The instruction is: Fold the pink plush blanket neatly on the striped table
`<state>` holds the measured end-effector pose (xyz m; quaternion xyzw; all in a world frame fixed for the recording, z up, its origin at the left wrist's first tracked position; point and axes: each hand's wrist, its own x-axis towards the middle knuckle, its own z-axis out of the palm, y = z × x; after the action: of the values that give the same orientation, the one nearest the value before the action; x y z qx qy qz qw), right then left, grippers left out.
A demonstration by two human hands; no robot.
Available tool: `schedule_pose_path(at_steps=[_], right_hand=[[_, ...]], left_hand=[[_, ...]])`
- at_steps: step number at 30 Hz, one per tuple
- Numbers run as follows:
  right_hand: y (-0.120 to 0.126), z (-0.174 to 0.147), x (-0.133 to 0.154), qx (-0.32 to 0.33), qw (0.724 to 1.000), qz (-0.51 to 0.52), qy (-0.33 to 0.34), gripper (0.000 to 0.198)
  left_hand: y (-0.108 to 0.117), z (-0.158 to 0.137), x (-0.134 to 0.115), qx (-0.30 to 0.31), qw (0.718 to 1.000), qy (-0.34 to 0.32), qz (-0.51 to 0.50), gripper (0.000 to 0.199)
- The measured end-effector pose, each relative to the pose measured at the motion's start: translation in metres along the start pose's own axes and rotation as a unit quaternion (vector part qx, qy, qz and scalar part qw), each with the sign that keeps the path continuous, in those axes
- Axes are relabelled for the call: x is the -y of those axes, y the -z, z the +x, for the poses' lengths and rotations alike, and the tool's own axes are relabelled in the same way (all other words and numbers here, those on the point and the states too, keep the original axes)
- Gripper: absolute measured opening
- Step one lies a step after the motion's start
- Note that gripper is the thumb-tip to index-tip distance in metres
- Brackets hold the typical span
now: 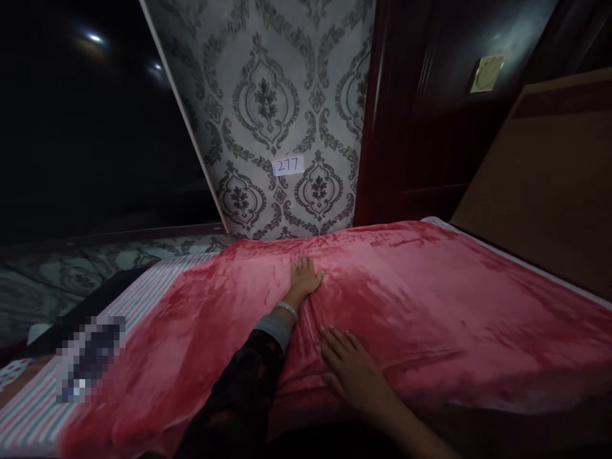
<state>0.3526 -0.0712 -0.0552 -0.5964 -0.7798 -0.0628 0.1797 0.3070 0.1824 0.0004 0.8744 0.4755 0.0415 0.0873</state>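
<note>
A red plush blanket [411, 280] is spread over a surface in front of me, with darker and lighter patches in its pile. My left hand [304, 278] lies palm down on its far middle part, fingers stretched out and a bracelet at the wrist. Nearer to me, my right hand [354, 363] rests flat on the same blanket with its fingers extended. Small creases run through the fabric between the two hands. Neither hand grips anything that I can see.
Striped cloth [138, 299] shows beneath the blanket at the left, where a dark pixelated object [93, 357] lies. A large black screen [95, 140] stands behind. Patterned wallpaper [265, 108] bears a "277" label [288, 166]. A big brown panel [549, 178] borders the right side.
</note>
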Motion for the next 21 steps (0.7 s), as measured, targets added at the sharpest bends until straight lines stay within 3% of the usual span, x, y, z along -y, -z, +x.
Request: schedule_pose_path(at_steps=[5,9,12,14,17,21], right_hand=[[0.010,0.003,0.001,-0.019,0.999,0.036,0.006,0.052],[0.024,-0.002,-0.023,-0.074,0.995,0.067,0.002,0.047],[0.039,-0.014,-0.066,-0.151,0.984,0.063,-0.066,0.042],[0.049,-0.023,-0.100,-0.160,0.976,0.050,-0.137,0.044],[0.061,-0.035,-0.145,-0.123,0.963,0.031,-0.238,0.051],[0.062,-0.041,-0.176,-0.055,0.943,0.025,-0.327,0.057]], left_hand=[[0.030,-0.008,0.002,0.026,0.999,-0.025,-0.014,0.063],[0.043,-0.048,0.003,0.027,0.997,-0.064,-0.020,0.059],[0.033,-0.100,0.003,0.030,0.992,-0.120,-0.032,0.072],[0.021,-0.135,0.001,0.053,0.983,-0.168,-0.048,0.080],[0.004,-0.170,-0.006,0.090,0.976,-0.192,-0.044,0.084],[-0.006,-0.182,-0.011,0.065,0.979,-0.188,-0.041,0.081]])
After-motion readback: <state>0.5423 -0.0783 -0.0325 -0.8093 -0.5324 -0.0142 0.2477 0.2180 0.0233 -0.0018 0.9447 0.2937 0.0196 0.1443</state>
